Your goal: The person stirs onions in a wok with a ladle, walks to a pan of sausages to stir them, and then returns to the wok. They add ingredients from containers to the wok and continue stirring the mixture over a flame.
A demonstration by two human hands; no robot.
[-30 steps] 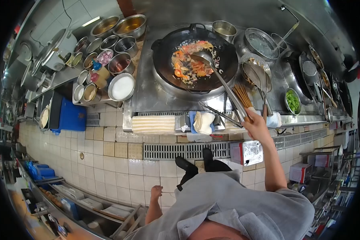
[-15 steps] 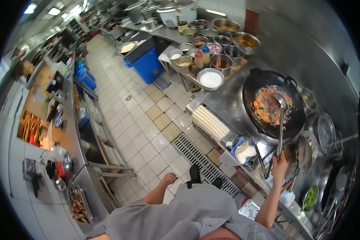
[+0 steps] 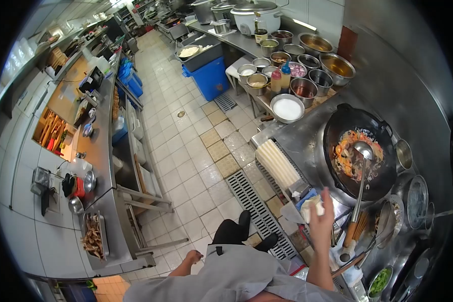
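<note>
My right hand (image 3: 321,221) is off the ladle, fingers stretched out and holding nothing. It overlaps a folded white cloth (image 3: 311,205) with blue beside it at the stove's front edge. A long ladle (image 3: 360,194) leans across the near rim of the black wok (image 3: 337,121), its bowl down in the food and its wooden handle pointing toward me. Inside the wok lies a mix of orange and pale sliced food (image 3: 348,151). My left hand (image 3: 192,257) hangs low by my apron, fingers loosely curled, with no object visible in it.
Metal bowls of seasonings, two squeeze bottles (image 3: 281,78) and a bowl of white powder (image 3: 287,107) stand beyond the wok. Strainers (image 3: 386,224) and a bowl of chopped greens (image 3: 380,282) are at right. A floor drain grate (image 3: 256,206) runs by my feet. At left stands a steel counter (image 3: 105,201).
My right hand has let go of the ladle handle and moved left toward the cloth, its fingers opening. The ladle now rests in the wok. The view has shifted.
</note>
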